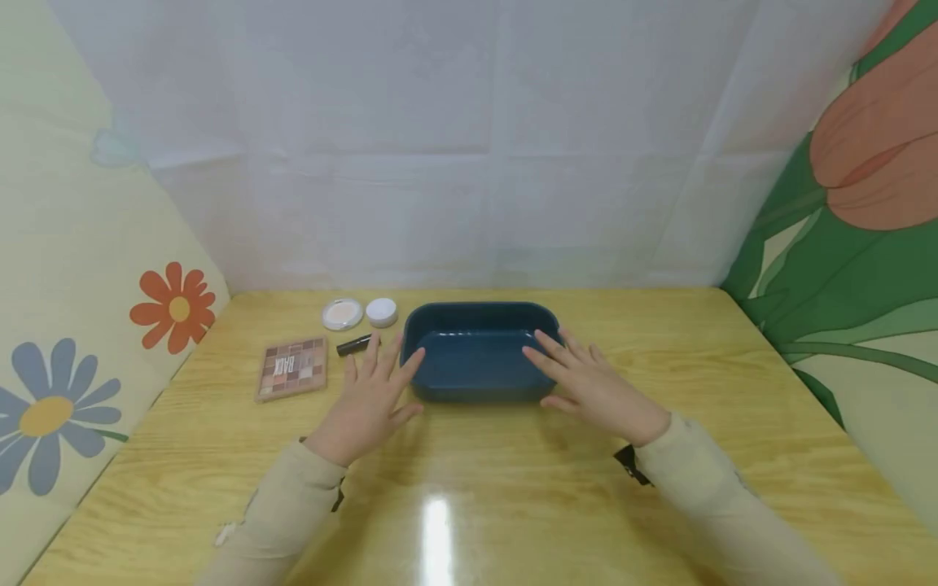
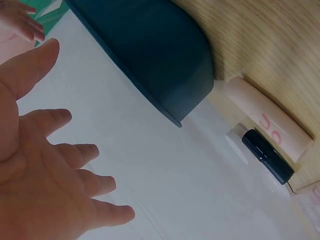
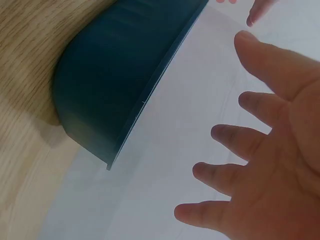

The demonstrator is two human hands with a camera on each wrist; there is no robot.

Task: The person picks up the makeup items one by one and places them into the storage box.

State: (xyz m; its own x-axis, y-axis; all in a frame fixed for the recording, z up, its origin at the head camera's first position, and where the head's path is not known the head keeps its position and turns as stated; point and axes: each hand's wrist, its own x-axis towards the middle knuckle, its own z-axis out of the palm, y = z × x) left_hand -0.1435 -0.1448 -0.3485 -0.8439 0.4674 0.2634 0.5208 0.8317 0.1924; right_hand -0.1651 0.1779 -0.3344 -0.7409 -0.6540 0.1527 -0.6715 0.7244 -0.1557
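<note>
A deep blue rectangular dish with rounded corners stands on the table, nothing visible inside it. My left hand hovers by its left end, fingers spread and straight, palm bare in the left wrist view. At the opposite end my right hand is held the same way, its fingertips overlapping the rim in the head view. Close to the left hand lie a short black tube and a pale pink cylinder with pink lettering; the left hand hides the pink one in the head view.
Left of the dish lies an eyeshadow palette with small colour squares. Behind it are a round powder compact and a white round jar. A white cloth hangs at the table's back edge; flower-printed cloths hang at both sides.
</note>
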